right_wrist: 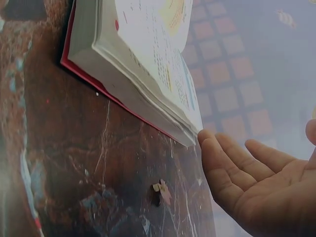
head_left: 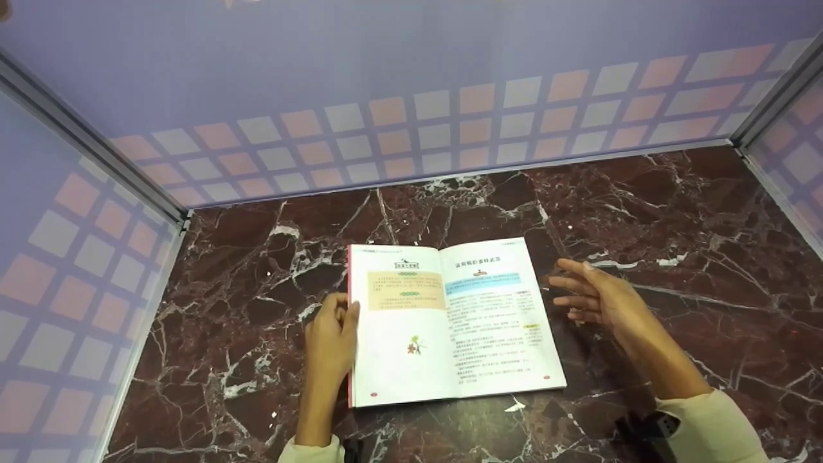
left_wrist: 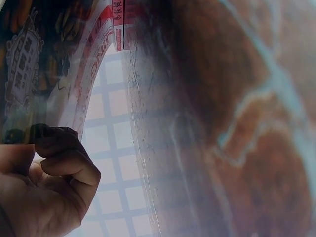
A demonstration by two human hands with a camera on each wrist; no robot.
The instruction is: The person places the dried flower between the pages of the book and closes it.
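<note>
An open book [head_left: 492, 341] with printed pages lies on the dark marble surface. Its left page carries a tan text box and a small flower drawing; the right one has a blue band under a title. My left hand [head_left: 331, 341] holds the left edge, thumb on the page side and fingers curled behind the cover. In the left wrist view the dark, patterned cover [left_wrist: 24, 59] is lifted over the fingers. To the right of the book, my right hand [head_left: 601, 299] is held with its fingers extended, gripping nothing. The right wrist view shows the thick page block [right_wrist: 123, 84] near those fingertips.
A lilac panel [head_left: 386, 58] with pink and white squares stands behind the marble surface [head_left: 257, 289]. Similar panels rise at the left [head_left: 71, 257] and right [head_left: 797, 148]. A small leaf-like scrap [right_wrist: 163, 191] lies near the book.
</note>
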